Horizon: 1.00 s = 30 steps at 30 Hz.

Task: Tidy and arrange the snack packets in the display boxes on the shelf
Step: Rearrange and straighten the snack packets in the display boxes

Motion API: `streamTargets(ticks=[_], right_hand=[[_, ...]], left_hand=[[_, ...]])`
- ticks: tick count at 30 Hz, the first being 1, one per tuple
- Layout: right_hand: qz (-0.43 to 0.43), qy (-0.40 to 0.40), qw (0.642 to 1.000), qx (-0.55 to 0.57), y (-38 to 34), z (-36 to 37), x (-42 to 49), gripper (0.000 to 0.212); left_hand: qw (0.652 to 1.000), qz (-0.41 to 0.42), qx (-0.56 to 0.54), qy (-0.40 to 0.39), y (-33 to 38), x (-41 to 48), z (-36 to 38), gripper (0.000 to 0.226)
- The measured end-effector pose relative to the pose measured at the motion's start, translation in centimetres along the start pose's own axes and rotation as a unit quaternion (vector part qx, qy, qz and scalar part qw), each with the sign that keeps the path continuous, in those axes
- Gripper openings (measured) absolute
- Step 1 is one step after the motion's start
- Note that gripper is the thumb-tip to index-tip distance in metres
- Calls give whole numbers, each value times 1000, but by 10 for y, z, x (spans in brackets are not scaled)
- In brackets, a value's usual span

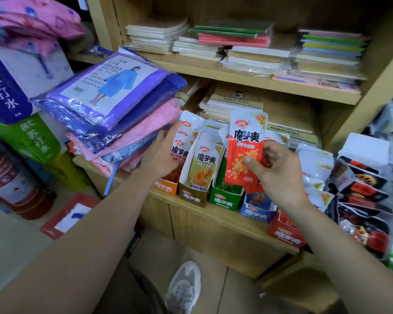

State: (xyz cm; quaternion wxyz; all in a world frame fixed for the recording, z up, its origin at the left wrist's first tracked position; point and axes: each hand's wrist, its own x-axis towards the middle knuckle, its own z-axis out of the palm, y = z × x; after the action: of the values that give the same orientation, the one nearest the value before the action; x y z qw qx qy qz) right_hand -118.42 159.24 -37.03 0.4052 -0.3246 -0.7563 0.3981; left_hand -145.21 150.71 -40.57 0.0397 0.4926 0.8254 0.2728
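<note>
A: Where is the red packet point(241, 141) being held?
B: Above the green box point(225, 196), being pinched by the right hand point(281, 173).
A: The left hand point(161, 152)?
B: The packets point(186, 132) in the orange box point(166, 188) are being gripped.

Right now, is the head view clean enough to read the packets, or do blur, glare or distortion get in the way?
Head view: sharp in the middle, print legible on the red packet pinched by the right hand; right edge smeared, the dark snack packs blurred; glare streaks the raincoat wrapper; wide-angle distortion slants the shelf upright.
</note>
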Motion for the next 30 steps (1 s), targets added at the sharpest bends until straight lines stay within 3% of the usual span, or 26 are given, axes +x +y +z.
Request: streamTargets(ticks=[3, 6, 11, 15, 22, 26, 30], right_hand=[[3, -5, 1000, -24, 3, 0, -2, 20], [4, -7, 999, -46, 3, 0, -3, 23], [-2, -12, 998, -58, 2, -2, -6, 23], [3, -18, 998, -58, 0, -2, -7, 26], [6, -6, 999, 44, -19, -13, -12, 15], [-14, 29, 994, 108, -33, -40, -18, 17], [-1, 81, 984, 158, -34, -81, -24, 14]], left_hand=[[999, -4, 23, 25, -3, 3, 1, 98], [995, 1, -31, 91, -7, 3, -1, 80], [985, -54, -38, 159, -11, -2, -6, 60], [974, -35, -46, 220, -7, -8, -15, 45], [910, -26, -271, 312, 12, -21, -53, 24], [883, 3, -374, 284, 41, -38, -62, 19], [887, 57, -429, 162, 74, -53, -57, 25]])
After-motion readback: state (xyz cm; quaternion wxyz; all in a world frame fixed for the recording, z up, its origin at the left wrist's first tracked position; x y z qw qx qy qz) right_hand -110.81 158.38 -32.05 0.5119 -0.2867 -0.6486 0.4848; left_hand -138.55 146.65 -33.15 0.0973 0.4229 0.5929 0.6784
